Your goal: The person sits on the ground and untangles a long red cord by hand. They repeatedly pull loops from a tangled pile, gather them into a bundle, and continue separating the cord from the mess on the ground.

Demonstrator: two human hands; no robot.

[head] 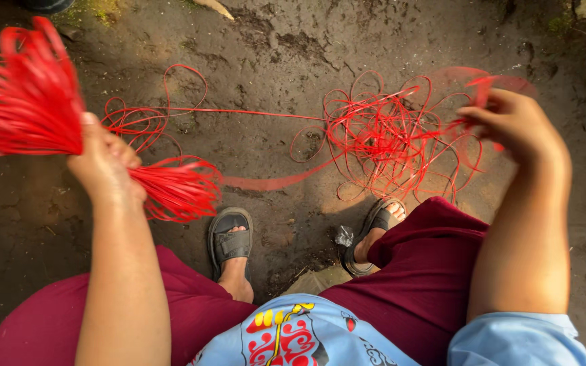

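bundle: [25,102] thick hank of red plastic strips, looped many times over, glossy and flat; gripped at its waist, fanned out wide toward 10 o'clock, with a shorter fan [174,190] spreading toward 4 o'clock just beside the front of a sandal.
tangle: [388,139] loose heap of the same red strip, curled and crossed over itself, lying on bare dirt at 1 o'clock.
running strand: [252,114] single red strip, stretched nearly level from bundle to tangle, slightly off the ground or resting on it, cannot tell.
raised end: [490,85] blurred red loop lifted from the tangle at 2 o'clock.
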